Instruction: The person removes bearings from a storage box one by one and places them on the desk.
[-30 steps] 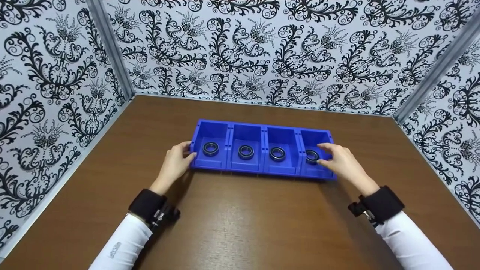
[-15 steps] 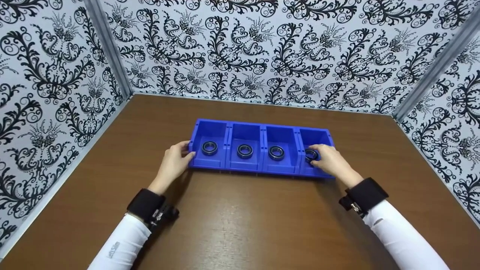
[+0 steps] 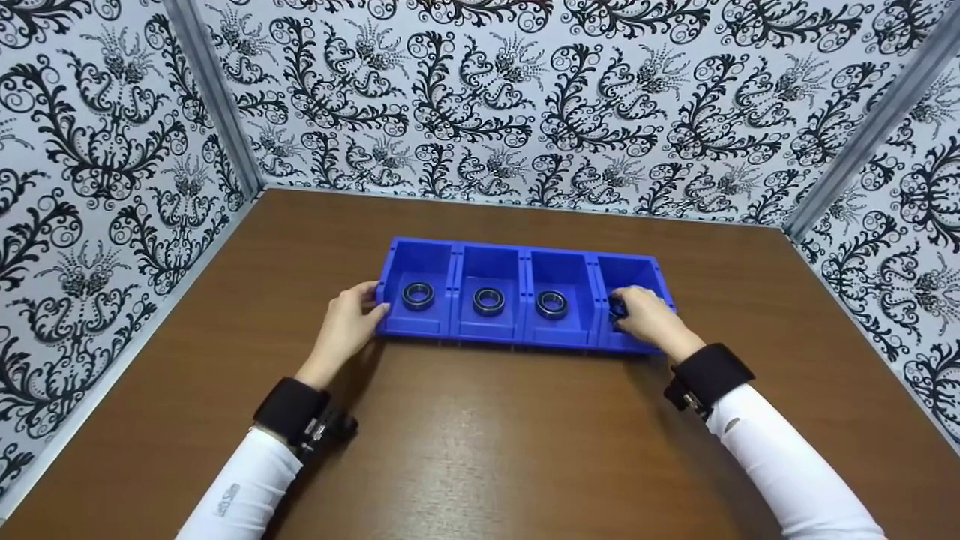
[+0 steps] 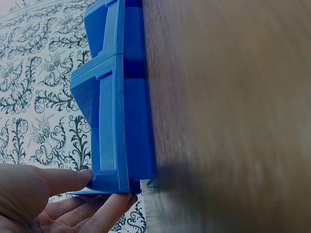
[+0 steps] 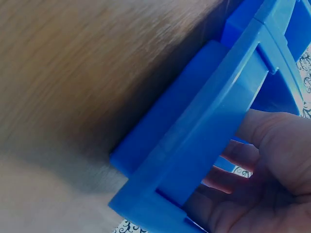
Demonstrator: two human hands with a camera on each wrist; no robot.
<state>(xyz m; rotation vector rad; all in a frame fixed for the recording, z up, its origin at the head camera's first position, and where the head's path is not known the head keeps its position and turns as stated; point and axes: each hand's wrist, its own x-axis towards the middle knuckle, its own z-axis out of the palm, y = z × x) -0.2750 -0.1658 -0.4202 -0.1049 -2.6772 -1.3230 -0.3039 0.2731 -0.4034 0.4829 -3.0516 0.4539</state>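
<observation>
On the counter (image 3: pixel 480 435), the blue tray (image 3: pixel 486 330) lies crosswise before me, its long axis running left to right. My left grip (image 3: pixel 351 319) clasps its left end. My right grip (image 3: pixel 651 316), far nearer, pinches the rightmost ring (image 3: pixel 617 308) inside the end compartment, just left of my palm.

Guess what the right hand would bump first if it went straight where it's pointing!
The right hand, with the dark ring at its fingertips, would probably bump the blue divider beyond it first; depth is unclear.
</observation>
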